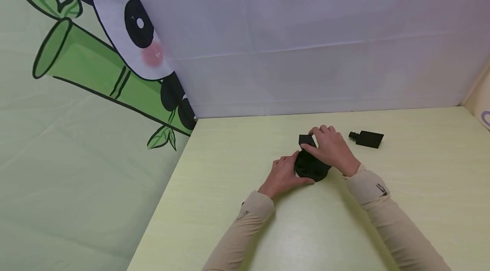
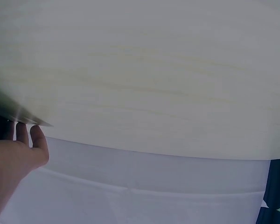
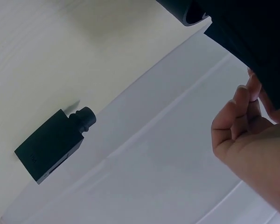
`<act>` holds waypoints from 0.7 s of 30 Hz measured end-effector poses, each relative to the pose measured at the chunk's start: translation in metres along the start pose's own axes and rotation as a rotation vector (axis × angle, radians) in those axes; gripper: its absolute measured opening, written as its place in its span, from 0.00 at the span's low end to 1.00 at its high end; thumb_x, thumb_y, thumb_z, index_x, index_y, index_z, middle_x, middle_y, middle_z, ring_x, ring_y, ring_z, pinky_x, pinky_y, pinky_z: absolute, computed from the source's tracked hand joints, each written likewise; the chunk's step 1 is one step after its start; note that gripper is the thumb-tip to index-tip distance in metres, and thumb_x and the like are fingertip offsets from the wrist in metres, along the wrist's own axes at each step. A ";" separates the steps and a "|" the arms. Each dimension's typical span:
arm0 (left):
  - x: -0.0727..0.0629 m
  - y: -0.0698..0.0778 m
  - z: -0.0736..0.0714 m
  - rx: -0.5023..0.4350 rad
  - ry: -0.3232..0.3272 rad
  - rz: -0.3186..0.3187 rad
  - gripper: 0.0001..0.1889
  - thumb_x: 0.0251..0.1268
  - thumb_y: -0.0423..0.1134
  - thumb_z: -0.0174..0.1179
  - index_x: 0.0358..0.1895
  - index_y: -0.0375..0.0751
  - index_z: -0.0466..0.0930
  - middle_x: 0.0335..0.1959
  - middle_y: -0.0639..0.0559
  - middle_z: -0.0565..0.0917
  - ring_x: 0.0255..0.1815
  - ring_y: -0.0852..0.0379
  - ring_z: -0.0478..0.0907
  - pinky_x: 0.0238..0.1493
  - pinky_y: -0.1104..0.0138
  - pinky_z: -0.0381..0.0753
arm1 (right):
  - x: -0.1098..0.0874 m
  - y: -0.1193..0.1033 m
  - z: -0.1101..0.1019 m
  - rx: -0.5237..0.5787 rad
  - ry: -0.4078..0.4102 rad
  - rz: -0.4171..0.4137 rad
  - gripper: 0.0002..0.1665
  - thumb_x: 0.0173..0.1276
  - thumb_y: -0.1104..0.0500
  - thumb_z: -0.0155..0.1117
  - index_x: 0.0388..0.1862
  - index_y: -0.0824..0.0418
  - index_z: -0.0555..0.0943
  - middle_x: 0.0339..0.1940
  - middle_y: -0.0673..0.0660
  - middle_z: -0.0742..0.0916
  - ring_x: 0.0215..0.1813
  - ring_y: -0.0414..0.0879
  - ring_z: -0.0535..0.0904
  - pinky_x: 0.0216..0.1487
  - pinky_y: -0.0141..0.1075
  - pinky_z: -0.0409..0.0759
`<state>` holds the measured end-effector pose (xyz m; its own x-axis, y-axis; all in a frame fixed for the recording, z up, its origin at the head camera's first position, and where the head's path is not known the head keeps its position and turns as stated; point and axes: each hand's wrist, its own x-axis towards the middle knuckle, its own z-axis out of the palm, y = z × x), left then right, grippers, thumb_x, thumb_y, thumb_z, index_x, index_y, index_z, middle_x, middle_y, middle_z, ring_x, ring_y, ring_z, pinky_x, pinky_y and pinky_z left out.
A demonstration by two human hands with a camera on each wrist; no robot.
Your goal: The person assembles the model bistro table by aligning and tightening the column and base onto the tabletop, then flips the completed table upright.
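A black rounded object [image 1: 311, 168] sits on the pale table between my two hands. My left hand [image 1: 284, 176] grips its left side, thumb along the near edge and fingers at the far side; in the left wrist view this hand [image 2: 16, 156] shows only at the lower left. My right hand [image 1: 332, 147] reaches over the top and holds a black square-ended block [image 1: 305, 139] between thumb and fingers. In the right wrist view the right hand [image 3: 252, 130] has its fingertips against the dark flat-sided block [image 3: 252, 42]. Part of the rounded object is hidden under this hand.
Right of my hands lies a black box-shaped piece with a short round neck [image 1: 369, 139], also a rectangular dark piece [image 3: 49, 145] in the right wrist view. The pale table [image 1: 229, 156] ends at a white cloth backdrop [image 1: 306, 49]; a green printed cloth [image 1: 76, 169] hangs left.
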<state>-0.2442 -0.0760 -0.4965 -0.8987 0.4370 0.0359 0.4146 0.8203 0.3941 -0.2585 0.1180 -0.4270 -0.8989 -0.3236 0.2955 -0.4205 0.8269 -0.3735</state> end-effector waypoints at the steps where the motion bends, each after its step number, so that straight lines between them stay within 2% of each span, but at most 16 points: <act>1: 0.000 0.000 0.000 0.002 0.001 0.001 0.52 0.59 0.69 0.69 0.81 0.47 0.61 0.68 0.53 0.78 0.68 0.50 0.71 0.66 0.53 0.67 | 0.001 0.000 0.000 0.002 0.003 0.009 0.30 0.74 0.47 0.67 0.58 0.72 0.79 0.47 0.69 0.81 0.46 0.66 0.75 0.46 0.59 0.76; 5: -0.001 0.000 -0.001 -0.003 0.004 0.005 0.53 0.58 0.69 0.69 0.81 0.44 0.60 0.69 0.52 0.78 0.69 0.49 0.71 0.67 0.53 0.67 | 0.001 -0.002 0.001 0.015 0.010 0.021 0.29 0.74 0.47 0.66 0.58 0.71 0.80 0.49 0.70 0.81 0.48 0.66 0.74 0.47 0.60 0.75; 12: -0.001 0.002 -0.002 -0.002 0.004 0.005 0.52 0.59 0.68 0.70 0.81 0.44 0.60 0.68 0.51 0.79 0.68 0.49 0.72 0.66 0.53 0.67 | 0.002 -0.002 0.004 -0.014 0.067 0.062 0.27 0.72 0.44 0.68 0.50 0.69 0.81 0.42 0.67 0.81 0.44 0.65 0.74 0.44 0.59 0.74; 17: -0.001 0.002 -0.001 -0.002 0.005 0.002 0.52 0.59 0.68 0.70 0.81 0.45 0.61 0.67 0.51 0.79 0.67 0.49 0.72 0.65 0.53 0.68 | 0.003 -0.002 0.004 -0.013 0.087 0.081 0.27 0.72 0.44 0.67 0.50 0.69 0.82 0.42 0.66 0.82 0.45 0.65 0.75 0.45 0.59 0.74; 21: -0.001 0.003 -0.001 -0.004 0.002 -0.006 0.52 0.59 0.67 0.70 0.81 0.44 0.61 0.68 0.51 0.78 0.68 0.50 0.72 0.66 0.53 0.67 | 0.003 -0.003 0.004 -0.032 0.104 0.098 0.26 0.72 0.44 0.67 0.44 0.68 0.82 0.38 0.66 0.82 0.44 0.65 0.75 0.44 0.59 0.74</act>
<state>-0.2427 -0.0745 -0.4942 -0.9014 0.4316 0.0359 0.4090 0.8212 0.3978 -0.2601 0.1130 -0.4285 -0.9170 -0.1925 0.3493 -0.3256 0.8670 -0.3771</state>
